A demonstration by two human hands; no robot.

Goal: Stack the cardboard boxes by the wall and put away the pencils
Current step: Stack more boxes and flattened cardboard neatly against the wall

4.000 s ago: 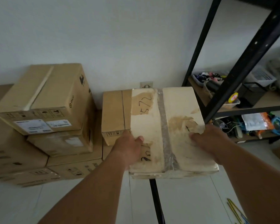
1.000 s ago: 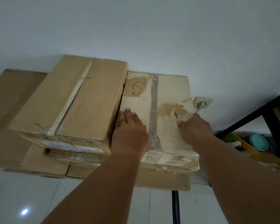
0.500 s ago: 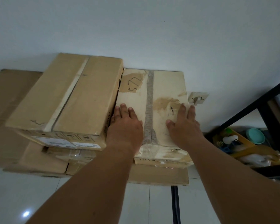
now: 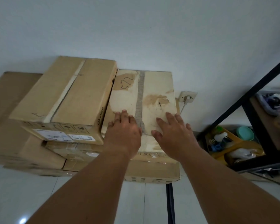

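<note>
My pale, tape-seamed cardboard box [image 4: 153, 88] sits on lower cartons [image 4: 152, 172] against the wall [image 4: 136, 29]. It touches a taller brown box [image 4: 68, 94] at its nine o'clock. It looks stiff and worn, probably moderately heavy. I judge the bottom edges the best place to hold it. My left hand [image 4: 123, 135] and right hand [image 4: 173, 138] lie flat on its lid, fingers straight and spread, gripping nothing.
</note>
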